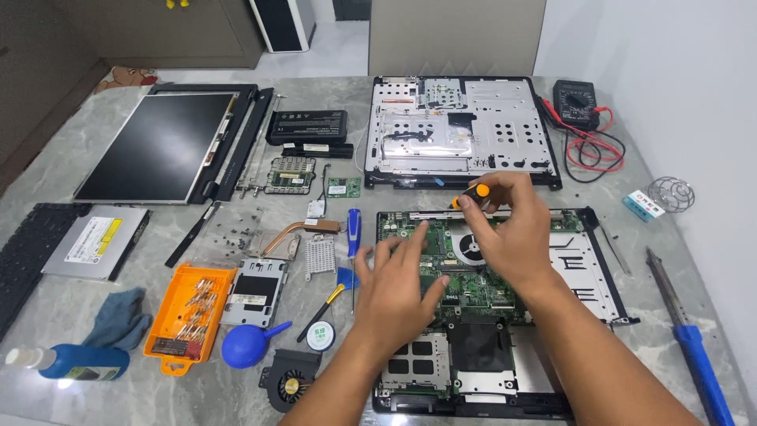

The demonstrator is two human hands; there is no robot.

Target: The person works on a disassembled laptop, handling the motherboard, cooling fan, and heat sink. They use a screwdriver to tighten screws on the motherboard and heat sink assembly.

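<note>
An opened laptop base (587,272) with a green motherboard (473,288) lies in front of me on the marble table. My right hand (509,229) grips an orange-and-black screwdriver (471,193) upright over the board's far edge, near the round fan opening. My left hand (398,288) rests flat on the board's left part, fingers spread, steadying it. The screwdriver's tip is hidden behind my right hand.
A metal laptop frame (457,130) lies behind the base, a screen panel (154,146) at far left. Nearby are a battery (307,126), optical drive (96,241), orange bit case (189,312), blue blower (246,345), loose fan (290,383), blue screwdriver (354,230), multimeter (576,101), soldering iron (690,339).
</note>
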